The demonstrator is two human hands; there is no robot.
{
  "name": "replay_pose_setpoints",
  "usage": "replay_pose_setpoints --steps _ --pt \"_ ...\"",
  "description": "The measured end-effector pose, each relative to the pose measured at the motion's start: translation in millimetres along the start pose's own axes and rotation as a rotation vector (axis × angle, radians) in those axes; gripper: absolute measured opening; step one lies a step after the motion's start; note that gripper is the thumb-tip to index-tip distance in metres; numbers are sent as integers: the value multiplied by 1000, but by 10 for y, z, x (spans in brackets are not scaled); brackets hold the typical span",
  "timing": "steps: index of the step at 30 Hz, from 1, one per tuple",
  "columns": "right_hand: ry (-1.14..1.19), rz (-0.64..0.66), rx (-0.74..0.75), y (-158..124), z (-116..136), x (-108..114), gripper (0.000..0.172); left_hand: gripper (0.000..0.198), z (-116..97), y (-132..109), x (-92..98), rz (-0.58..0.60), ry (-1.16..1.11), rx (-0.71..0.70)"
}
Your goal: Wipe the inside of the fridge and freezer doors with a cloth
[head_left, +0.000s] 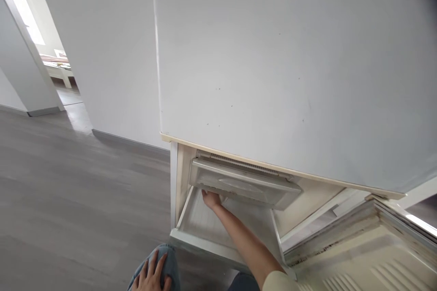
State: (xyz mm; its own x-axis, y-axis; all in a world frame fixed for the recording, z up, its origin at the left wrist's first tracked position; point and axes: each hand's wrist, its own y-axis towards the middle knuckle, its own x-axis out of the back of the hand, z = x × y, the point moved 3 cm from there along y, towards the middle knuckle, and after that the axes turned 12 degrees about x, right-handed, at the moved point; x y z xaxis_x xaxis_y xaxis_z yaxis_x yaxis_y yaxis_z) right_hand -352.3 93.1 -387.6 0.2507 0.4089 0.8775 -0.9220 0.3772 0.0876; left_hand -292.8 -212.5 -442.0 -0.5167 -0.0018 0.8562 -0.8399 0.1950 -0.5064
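Right hand reaches over a pulled-out, whitish plastic drawer, its fingers partly hidden at the lower edge of a pale, rectangular plastic front panel, so whether they grip cannot be told; the left hand rests open, fingers spread, on a light-blue denim knee. The panel lies just above the right hand and well apart from the left, within a cream-walled compartment. It faces the person, its long axis running left to right and sloping downward to the right, while the drawer beneath projects toward the person.
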Motion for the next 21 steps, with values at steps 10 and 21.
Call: replay_pose_setpoints --steps 10,21 --pt "-50 -92 12 28 -162 -84 44 64 53 -26 43 62 -8 45" --pt "11 -79 -80 240 -47 -71 42 65 -86 -8 35 30 -14 2"
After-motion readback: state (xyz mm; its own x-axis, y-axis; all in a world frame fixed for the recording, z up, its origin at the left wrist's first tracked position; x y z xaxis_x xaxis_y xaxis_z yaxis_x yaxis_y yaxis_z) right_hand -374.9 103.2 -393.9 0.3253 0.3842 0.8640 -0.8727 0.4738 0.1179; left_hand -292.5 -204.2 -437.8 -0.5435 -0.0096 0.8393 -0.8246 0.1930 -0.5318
